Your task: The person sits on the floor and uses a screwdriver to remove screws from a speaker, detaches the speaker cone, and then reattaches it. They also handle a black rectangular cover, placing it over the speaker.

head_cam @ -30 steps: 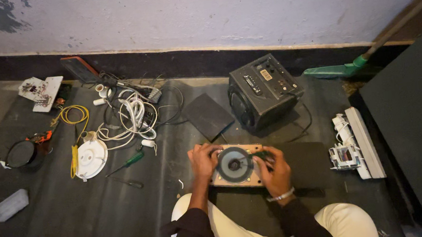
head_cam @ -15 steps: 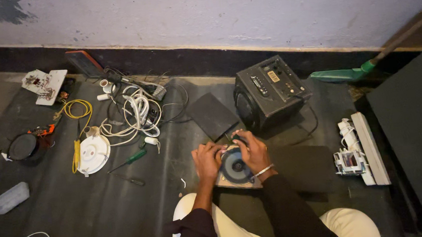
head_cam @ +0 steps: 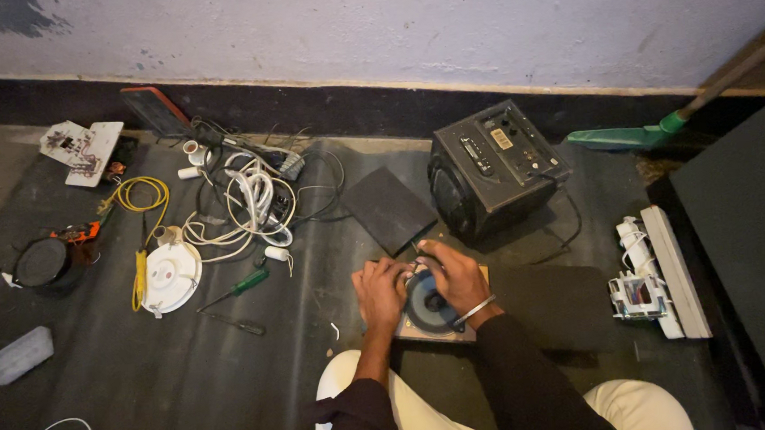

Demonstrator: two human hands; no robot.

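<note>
At lower centre, left hand (head_cam: 381, 293) and right hand (head_cam: 455, 277) clasped the speaker (head_cam: 428, 306) on its board: probably heavy, rigid-framed, with a fragile cone, best gripped at the board edges.

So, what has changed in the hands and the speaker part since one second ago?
The right hand left the far edge of the speaker board and now lies across the cone; the left hand stays on its left edge. The board sits slightly turned. The black speaker box and green screwdriver have not moved.
</note>
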